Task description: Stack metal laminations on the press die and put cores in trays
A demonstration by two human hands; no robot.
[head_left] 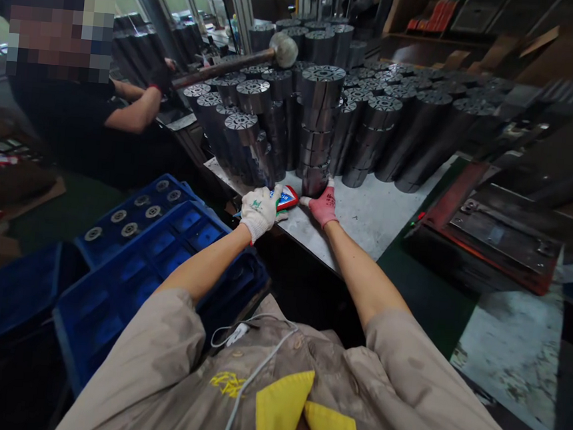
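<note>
My left hand (259, 210), in a white knit glove, is closed around a red bottle (288, 199) with a blue and white label. The bottle lies tilted near the table's front edge, and its far end is partly hidden by my fingers. My right hand (323, 206), in a pinkish-red glove, cups the base of a tall stack of slotted metal cores (319, 121), thumb on the left and fingers on the right. That stack stands upright just in front of several other core stacks (374, 132). Bottle and stack are close together.
A mallet (283, 49) with a long handle extends over the left stacks. Blue trays (125, 281), one holding round parts, are at my left. A co-worker (70, 102) is beyond them. A red-edged machine (506, 227) stands right of the white table (367, 215).
</note>
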